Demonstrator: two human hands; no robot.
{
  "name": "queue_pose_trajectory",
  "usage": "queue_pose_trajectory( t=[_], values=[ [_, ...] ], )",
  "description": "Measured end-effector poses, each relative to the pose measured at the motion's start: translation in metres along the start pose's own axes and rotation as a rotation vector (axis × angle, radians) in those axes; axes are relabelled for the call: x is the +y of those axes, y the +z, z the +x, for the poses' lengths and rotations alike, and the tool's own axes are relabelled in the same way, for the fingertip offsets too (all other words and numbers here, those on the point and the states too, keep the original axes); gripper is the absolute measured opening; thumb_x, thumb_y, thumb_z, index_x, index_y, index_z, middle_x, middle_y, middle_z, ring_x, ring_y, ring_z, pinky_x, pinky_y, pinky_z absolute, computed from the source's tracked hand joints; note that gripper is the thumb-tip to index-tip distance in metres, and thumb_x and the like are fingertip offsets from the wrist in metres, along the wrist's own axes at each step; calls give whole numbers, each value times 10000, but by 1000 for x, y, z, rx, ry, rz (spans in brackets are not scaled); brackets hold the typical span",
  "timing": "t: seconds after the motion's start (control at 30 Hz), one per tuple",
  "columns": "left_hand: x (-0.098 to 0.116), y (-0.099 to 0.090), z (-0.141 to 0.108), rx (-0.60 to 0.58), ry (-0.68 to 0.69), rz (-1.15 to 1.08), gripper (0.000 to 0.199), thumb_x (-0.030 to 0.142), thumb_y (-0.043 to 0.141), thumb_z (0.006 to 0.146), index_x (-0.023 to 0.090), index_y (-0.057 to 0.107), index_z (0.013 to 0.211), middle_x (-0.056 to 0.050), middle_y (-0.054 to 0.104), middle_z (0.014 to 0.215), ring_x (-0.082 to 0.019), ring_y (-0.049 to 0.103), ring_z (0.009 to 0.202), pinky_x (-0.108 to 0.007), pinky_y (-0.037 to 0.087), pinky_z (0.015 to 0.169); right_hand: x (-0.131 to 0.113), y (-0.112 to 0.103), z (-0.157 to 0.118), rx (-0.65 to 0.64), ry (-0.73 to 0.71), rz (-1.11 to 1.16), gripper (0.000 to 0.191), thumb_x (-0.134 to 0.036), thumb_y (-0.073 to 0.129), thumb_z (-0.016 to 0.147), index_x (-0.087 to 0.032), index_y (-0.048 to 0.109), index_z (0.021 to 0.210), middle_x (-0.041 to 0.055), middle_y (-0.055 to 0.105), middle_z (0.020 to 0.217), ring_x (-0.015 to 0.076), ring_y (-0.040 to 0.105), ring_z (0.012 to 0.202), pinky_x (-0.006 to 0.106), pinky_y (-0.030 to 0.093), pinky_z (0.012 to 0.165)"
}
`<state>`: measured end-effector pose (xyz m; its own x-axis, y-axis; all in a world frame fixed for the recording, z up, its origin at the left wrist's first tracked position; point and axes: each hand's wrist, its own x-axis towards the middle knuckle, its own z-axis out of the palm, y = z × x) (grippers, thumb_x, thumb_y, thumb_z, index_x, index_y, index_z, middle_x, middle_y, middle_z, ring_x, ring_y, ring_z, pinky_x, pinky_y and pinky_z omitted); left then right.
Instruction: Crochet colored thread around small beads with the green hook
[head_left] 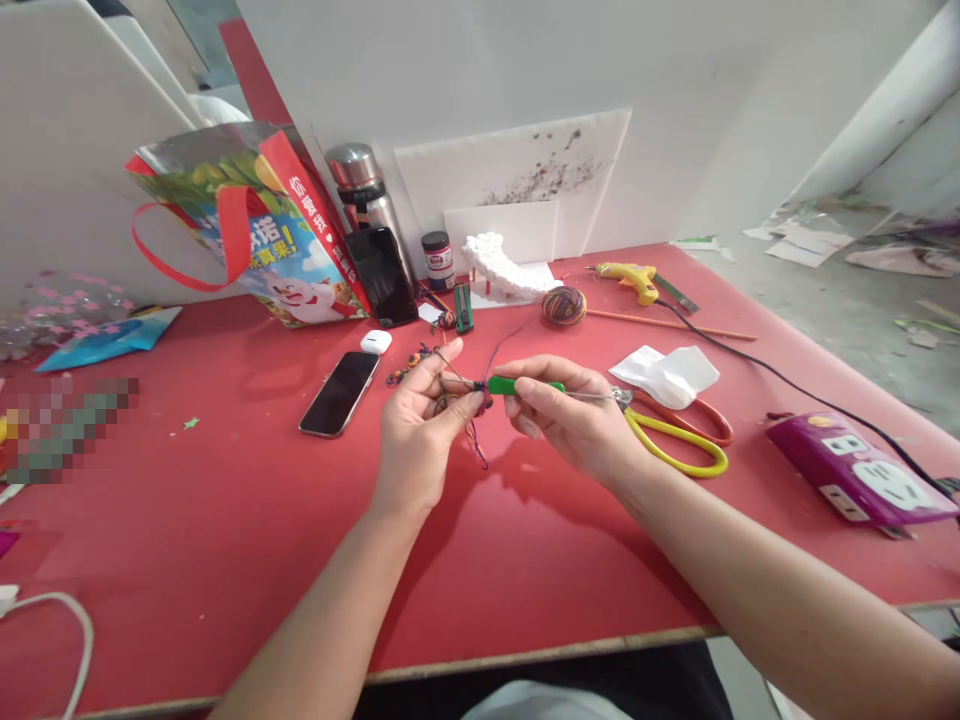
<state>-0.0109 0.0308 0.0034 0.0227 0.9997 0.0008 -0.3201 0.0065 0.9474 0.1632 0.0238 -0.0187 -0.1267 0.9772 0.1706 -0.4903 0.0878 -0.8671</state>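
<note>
Pinching multicoloured knotted yarn (487, 402) between fingertips of left hand (420, 412) and slim green handle (502, 385) between fingertips of right hand (574, 415), frame centre. Can read “你爱我” on glossy, red-strapped bag (292, 255), upper left.

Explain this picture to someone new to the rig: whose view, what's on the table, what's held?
There's no machine: these are a person's bare hands, seen from a camera worn on their head, looking forward and down. The left hand pinches multicoloured yarn work; the right hand holds a green-handled tool against it. On the red table are a yarn ball, scissors, a yellow glue gun, two phones and a purple power strip.
</note>
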Motion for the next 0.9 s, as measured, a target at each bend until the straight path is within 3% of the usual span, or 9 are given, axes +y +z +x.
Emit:
queue_pose_trajectory(
  t=[0.2, 0.33, 0.47, 0.73, 0.9],
  values=[
    [-1, 0, 1, -1, -10, -8, 558, 191, 976, 699, 221, 821, 1234, 43, 695, 798, -100, 686, 754, -249, 580, 818, 9, 2, -3, 4, -156, -161, 274, -474, 810, 965, -218, 835, 1061, 2, 740, 749, 128, 602, 594, 336, 533, 641],
    [-1, 1, 2, 11, -9, -45, 562, 189, 983, 683, 226, 826, 1222, 48, 691, 796, -103, 697, 778, -253, 593, 848, 9, 3, -1, 26, -4, 29, 296, -462, 851, 921, -228, 838, 1103, -5, 735, 735, 108, 552, 556, 314, 505, 601],
    [-1, 0, 2, -1, -3, -65, 574, 186, 1003, 653, 226, 834, 1200, 52, 700, 773, -102, 718, 768, -239, 606, 825, 4, 0, 1, -16, 128, 132, 266, -416, 930, 831, -223, 871, 1004, 6, 747, 717, 90, 503, 523, 292, 446, 558],
    [-4, -2, 2, -15, 88, 14, 564, 207, 994, 698, 274, 839, 1236, 36, 738, 799, -105, 699, 737, -225, 590, 754, 4, -4, 1, -12, 61, 27, 153, -307, 937, 798, -242, 895, 930, 10, 736, 686, 116, 545, 584, 298, 428, 574],
    [-9, -1, 4, -25, 107, 15, 557, 217, 990, 702, 253, 830, 1234, 26, 752, 813, -120, 708, 770, -252, 602, 801, 6, -7, 3, -30, 5, -45, 150, -307, 957, 779, -270, 910, 916, -8, 712, 665, 115, 551, 593, 291, 422, 574]
  ],
)
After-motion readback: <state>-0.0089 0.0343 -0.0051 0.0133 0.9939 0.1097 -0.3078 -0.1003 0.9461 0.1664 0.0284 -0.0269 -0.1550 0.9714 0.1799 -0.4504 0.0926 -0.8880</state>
